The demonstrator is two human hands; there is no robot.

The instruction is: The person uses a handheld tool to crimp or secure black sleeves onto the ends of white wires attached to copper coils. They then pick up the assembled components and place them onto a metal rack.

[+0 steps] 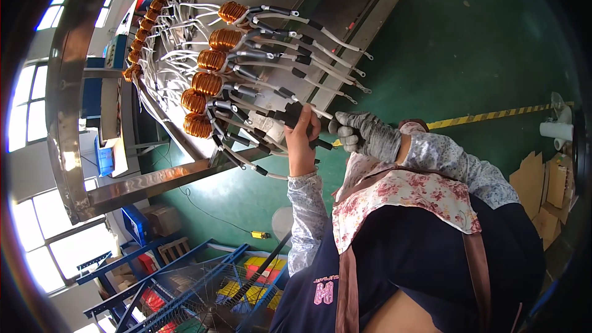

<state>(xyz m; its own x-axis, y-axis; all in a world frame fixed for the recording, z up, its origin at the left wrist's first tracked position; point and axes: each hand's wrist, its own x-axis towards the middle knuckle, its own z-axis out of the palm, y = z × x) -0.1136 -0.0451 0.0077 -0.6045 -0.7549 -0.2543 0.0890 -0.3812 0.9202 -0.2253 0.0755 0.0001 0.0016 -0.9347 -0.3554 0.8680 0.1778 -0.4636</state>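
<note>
My bare left hand [302, 137] is closed on a cable lead at the table's near edge, thumb pressed against a black piece [288, 115] around it. A short white length [321, 112] of the lead runs from there toward my right hand [373, 135]. That hand wears a grey glove, and its curled fingers meet the lead's end; their grip is partly hidden. A black stub [322, 143] shows below my left hand, its kind unclear. Several copper-wound coils [206, 84] lie in a row beside the hands, their white leads tipped with black sleeves and metal lugs.
The metal table [277, 77] carries another long row of coils [146, 24] farther left. A steel frame bar [148, 182] borders it. A fan [213, 308] and blue racks stand lower left. Cardboard [542, 197] lies at the right, and yellow-black tape [487, 116] crosses the green floor.
</note>
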